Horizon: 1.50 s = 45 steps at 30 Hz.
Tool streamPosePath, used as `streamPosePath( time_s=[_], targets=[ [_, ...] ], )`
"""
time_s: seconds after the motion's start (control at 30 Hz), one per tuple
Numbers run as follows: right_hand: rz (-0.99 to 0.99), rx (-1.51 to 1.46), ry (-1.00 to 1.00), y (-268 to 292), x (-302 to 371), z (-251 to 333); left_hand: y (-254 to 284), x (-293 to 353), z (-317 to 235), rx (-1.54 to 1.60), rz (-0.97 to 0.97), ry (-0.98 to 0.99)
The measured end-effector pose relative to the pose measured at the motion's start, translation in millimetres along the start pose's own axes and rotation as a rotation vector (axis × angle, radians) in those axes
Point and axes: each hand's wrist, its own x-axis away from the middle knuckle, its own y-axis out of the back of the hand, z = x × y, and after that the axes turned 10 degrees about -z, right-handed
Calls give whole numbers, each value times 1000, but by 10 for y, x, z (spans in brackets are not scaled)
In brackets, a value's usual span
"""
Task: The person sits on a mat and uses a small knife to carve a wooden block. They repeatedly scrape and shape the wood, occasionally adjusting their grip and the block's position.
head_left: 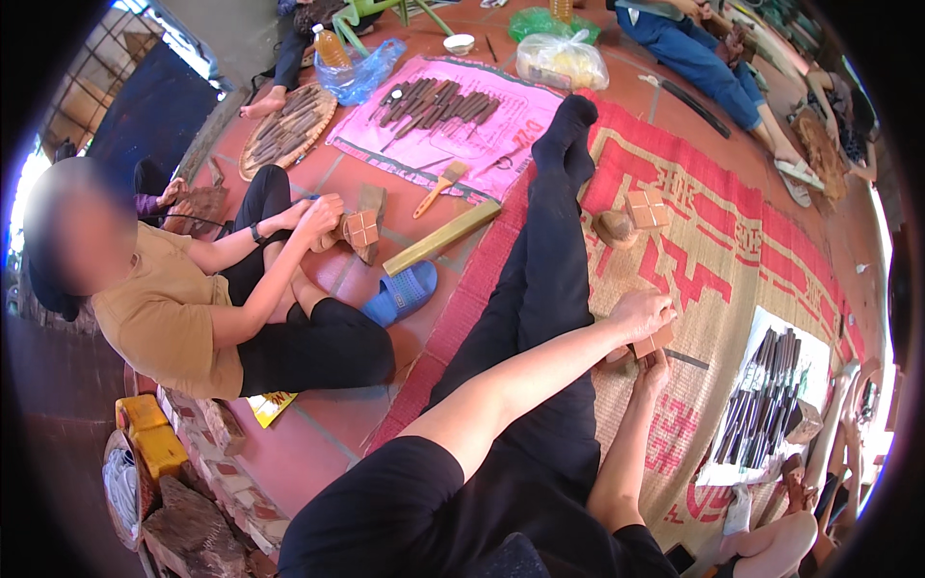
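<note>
My left hand (pixel 641 316) is closed at the upper side of a small brown square block (pixel 655 341); whatever its fingers pinch is hidden. Below it, my right hand (pixel 653 372) grips the block's lower edge. A dark slim tool (pixel 687 358) lies beside the right hand, on the patterned red and straw mat (pixel 708 318). Farther off on the mat, another brown block with pale crossed lines (pixel 647 209) sits next to a rounded wooden piece (pixel 615 229). My outstretched legs (pixel 511 318) lie to the left of both hands.
At left a seated person (pixel 173 299) works on a similar block (pixel 361 228), near a blue slipper (pixel 400 293) and a brush (pixel 441 189). Many dark tools (pixel 438 103) lie on a pink cloth (pixel 361 135); more tools (pixel 766 405) lie on white paper at right. Other people sit around.
</note>
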Motion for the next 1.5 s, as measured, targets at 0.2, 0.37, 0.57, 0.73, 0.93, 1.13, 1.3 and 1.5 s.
streamPosePath(
  time_s=[0.2,0.37,0.57,0.73,0.93,1.13,1.3,1.5],
  targets=[
    [5,31,-3,43,-37,36,-18,-2,25,19,-15,16],
    [63,69,43,83,-47,-1,21,-19,-30,12,9,19],
    [-111,-69,-38,80,70,36,15,64,-61,20,23,47],
    [89,132,43,108,-18,-8,5,46,-61,24,24,42],
    [-34,65,-19,54,-5,40,-46,71,-22,16,-46,-18],
    [-6,44,12,22,-127,35,24,4,-53,3,10,14],
    [41,43,-29,-15,-89,76,26,-13,18,19,-25,5],
    [13,80,8,-71,-116,32,26,-14,-17,20,-1,6]
  ],
)
